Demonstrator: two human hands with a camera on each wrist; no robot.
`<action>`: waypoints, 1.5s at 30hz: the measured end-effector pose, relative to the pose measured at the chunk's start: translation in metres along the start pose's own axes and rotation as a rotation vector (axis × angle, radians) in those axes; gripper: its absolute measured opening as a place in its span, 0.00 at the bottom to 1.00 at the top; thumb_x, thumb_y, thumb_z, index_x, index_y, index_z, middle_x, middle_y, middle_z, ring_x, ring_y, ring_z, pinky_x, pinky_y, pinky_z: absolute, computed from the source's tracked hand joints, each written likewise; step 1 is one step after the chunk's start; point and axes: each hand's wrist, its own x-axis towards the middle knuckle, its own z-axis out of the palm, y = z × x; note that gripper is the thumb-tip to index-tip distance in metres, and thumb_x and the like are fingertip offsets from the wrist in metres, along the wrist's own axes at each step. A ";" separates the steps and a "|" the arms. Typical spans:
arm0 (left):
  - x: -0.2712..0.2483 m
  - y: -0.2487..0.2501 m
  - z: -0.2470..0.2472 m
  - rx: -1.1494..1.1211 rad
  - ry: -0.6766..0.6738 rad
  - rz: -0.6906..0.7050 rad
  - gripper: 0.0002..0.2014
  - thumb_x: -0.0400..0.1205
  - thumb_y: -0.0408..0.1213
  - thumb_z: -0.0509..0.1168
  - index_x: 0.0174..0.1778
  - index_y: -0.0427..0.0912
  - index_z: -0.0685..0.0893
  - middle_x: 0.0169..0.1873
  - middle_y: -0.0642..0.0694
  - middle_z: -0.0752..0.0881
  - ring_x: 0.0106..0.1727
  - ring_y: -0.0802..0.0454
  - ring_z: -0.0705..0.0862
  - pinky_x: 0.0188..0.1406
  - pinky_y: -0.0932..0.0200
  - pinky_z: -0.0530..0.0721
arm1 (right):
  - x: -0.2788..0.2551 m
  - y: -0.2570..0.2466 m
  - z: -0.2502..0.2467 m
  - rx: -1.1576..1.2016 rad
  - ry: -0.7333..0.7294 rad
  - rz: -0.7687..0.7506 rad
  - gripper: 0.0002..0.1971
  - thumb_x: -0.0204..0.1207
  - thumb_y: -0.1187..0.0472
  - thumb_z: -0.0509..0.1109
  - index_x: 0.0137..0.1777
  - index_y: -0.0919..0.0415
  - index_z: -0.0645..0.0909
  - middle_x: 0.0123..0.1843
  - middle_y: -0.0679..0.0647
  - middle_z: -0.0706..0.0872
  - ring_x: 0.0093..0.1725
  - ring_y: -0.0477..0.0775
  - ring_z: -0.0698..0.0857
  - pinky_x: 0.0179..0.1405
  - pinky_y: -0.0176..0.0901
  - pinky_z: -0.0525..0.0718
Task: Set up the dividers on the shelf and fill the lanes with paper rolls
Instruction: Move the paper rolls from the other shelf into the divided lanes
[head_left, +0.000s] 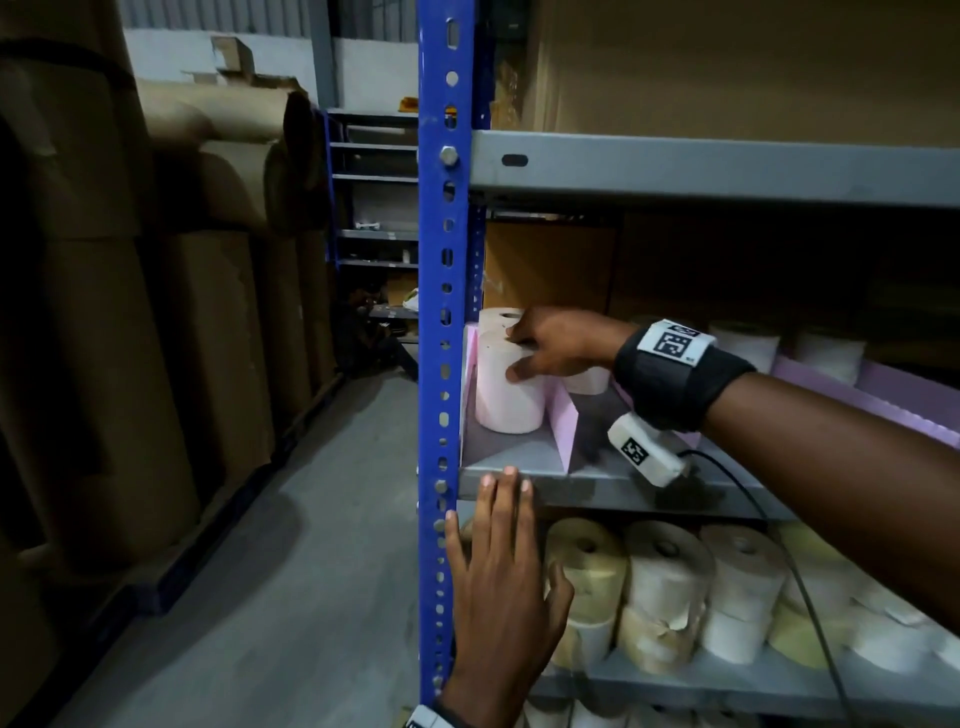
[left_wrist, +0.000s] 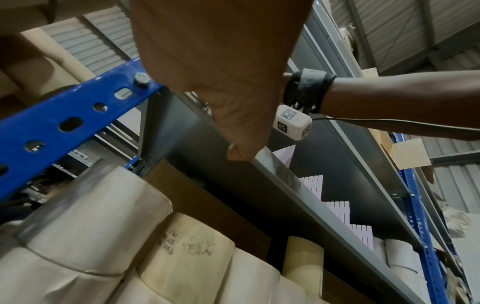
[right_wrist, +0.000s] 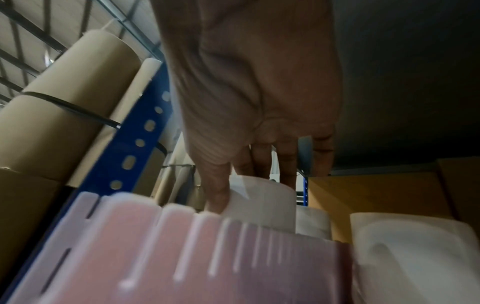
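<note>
A white paper roll (head_left: 506, 400) stands upright in the leftmost lane of the grey shelf (head_left: 623, 491), between two pink slotted dividers (head_left: 563, 428). My right hand (head_left: 519, 353) grips it, fingers over the top and thumb on its side. The right wrist view shows the same hold on the roll (right_wrist: 262, 205) behind a divider (right_wrist: 182, 246). A second roll (head_left: 501, 316) stands behind it, and another (head_left: 587, 382) in the lane to the right. My left hand (head_left: 506, 499) lies flat with straight fingers against the shelf's front edge. More dividers (left_wrist: 313, 183) stand along the shelf.
The blue perforated upright (head_left: 447, 312) borders the lane on the left. Several cream and white rolls (head_left: 665, 577) fill the shelf below. More white rolls (head_left: 743, 343) stand further right. Big brown paper rolls (head_left: 156, 338) line the aisle at left. A cable (head_left: 769, 519) hangs from my right wrist.
</note>
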 end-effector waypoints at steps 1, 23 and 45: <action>0.000 -0.001 -0.001 0.001 0.004 0.003 0.46 0.71 0.56 0.71 0.85 0.42 0.68 0.87 0.43 0.64 0.88 0.44 0.60 0.78 0.27 0.67 | 0.004 0.003 0.001 0.002 -0.005 0.004 0.33 0.77 0.41 0.70 0.78 0.58 0.73 0.75 0.56 0.76 0.69 0.59 0.78 0.63 0.47 0.78; 0.000 0.003 -0.033 -0.006 -0.062 0.018 0.45 0.68 0.58 0.73 0.80 0.41 0.77 0.82 0.43 0.73 0.82 0.44 0.73 0.68 0.27 0.80 | 0.021 0.015 0.008 0.106 -0.054 0.051 0.33 0.82 0.40 0.63 0.81 0.56 0.68 0.81 0.55 0.70 0.78 0.59 0.71 0.78 0.55 0.69; -0.090 0.051 -0.101 -0.675 -0.044 0.069 0.23 0.83 0.49 0.72 0.72 0.46 0.83 0.65 0.51 0.86 0.66 0.51 0.85 0.60 0.48 0.86 | -0.311 -0.003 0.096 0.555 0.601 0.232 0.16 0.74 0.46 0.73 0.58 0.50 0.89 0.54 0.39 0.90 0.55 0.34 0.86 0.55 0.35 0.84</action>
